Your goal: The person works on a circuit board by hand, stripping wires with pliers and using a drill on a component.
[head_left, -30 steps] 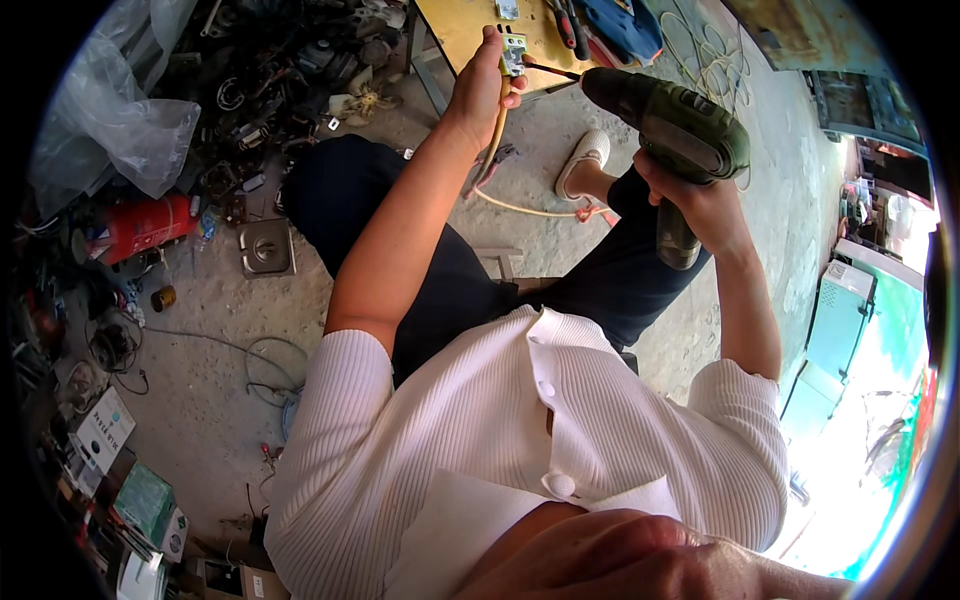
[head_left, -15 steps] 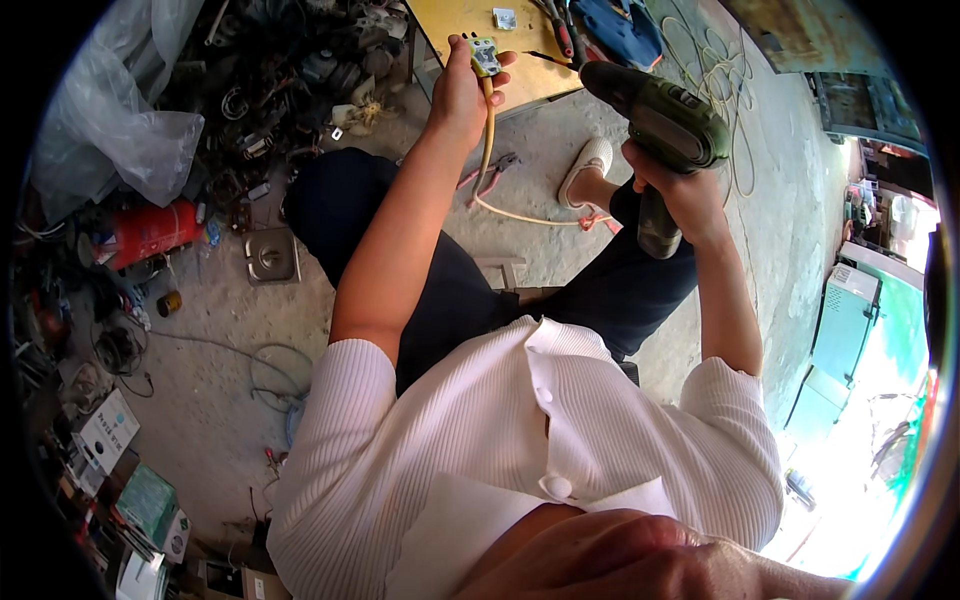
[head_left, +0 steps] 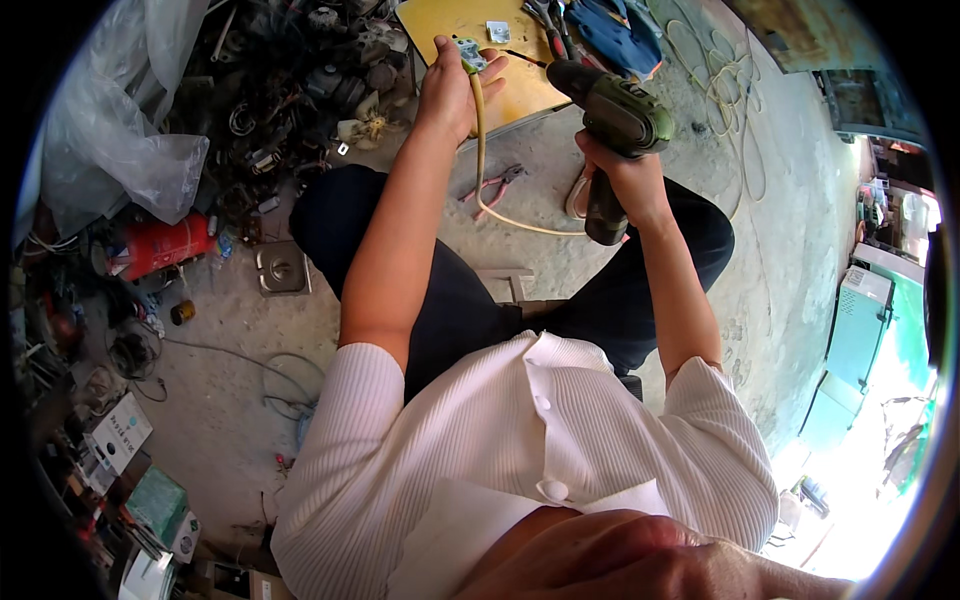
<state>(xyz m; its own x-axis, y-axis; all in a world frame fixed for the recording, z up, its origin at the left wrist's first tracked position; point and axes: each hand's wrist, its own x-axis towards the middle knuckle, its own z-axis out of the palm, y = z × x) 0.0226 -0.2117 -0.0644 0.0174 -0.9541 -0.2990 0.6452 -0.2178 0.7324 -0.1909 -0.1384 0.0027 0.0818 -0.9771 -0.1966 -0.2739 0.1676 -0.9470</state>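
My left hand [head_left: 448, 95] holds a small green-and-silver fitting [head_left: 468, 55] on a beige cable [head_left: 481, 140], over the yellow tabletop [head_left: 530, 90]. In my right hand [head_left: 625, 180] is a dark olive cordless drill [head_left: 620, 115], its long thin bit pointing left toward the fitting, the tip a little apart from it. A small silver plate [head_left: 497, 31] lies on the tabletop beside red-and-black hand tools [head_left: 555, 40] and a blue bag [head_left: 610, 35].
Red-handled pliers [head_left: 495, 185] lie on the floor between my legs. A pile of dark parts [head_left: 330, 70], clear plastic sheeting [head_left: 110, 120], a red cylinder [head_left: 160, 245] and a metal pan [head_left: 283, 268] are at left. Coiled cable [head_left: 720, 90] and pale cabinets [head_left: 850, 330] are at right.
Both hands have moved left, the drill farther and slightly upward. The fingers of my left hand have loosened around the fitting. My right knee has swung outward, and the pliers show more.
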